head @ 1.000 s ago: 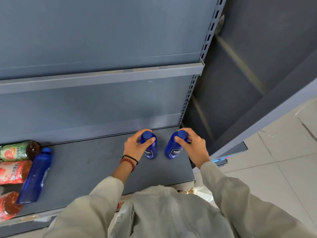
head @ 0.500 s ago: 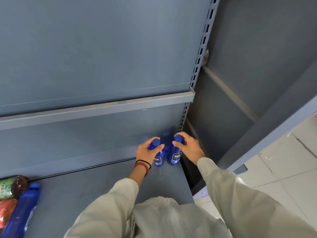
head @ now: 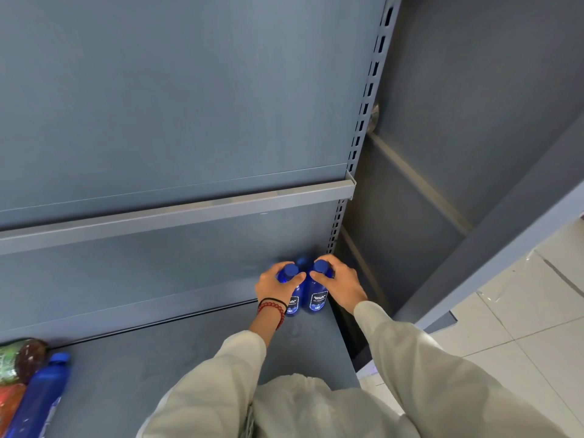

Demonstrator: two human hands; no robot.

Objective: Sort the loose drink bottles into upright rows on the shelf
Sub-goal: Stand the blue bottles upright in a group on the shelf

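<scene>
A person looks down from head height at a grey metal shelf (head: 196, 368). Nearest, at 6 o'clock, is the front of a pale jacket (head: 294, 409), and both pale sleeves reach up and away from it toward the centre.

At 8 o'clock, on the left end of the shelf, three loose bottles lie on their sides, all cut off by the picture edge. A lying blue bottle (head: 38, 399) points its cap toward 1 o'clock. A red bottle (head: 11, 403) lies just beside it on the left. A green-labelled bottle (head: 17, 361) with dark liquid lies just behind them.

Just right of centre, toward 5 o'clock, the two hands sit side by side in the shelf's back right corner. The left hand (head: 273, 287), with red and black bracelets (head: 273, 307) on its wrist, curls its fingers and thumb round the neck of the left blue bottle (head: 293, 303). The right hand (head: 343, 281) grips the neck of the right blue bottle (head: 317, 298) in the same way. Both bottles stand upright on the shelf, just beside each other, close to the back panel (head: 142, 279).

Farther off, the front edge of an upper shelf (head: 177, 216) crosses from 9 o'clock to 3 o'clock. A slotted upright (head: 366, 99) rises toward 1 o'clock. At 4 o'clock lies a pale tiled floor (head: 521, 317).
</scene>
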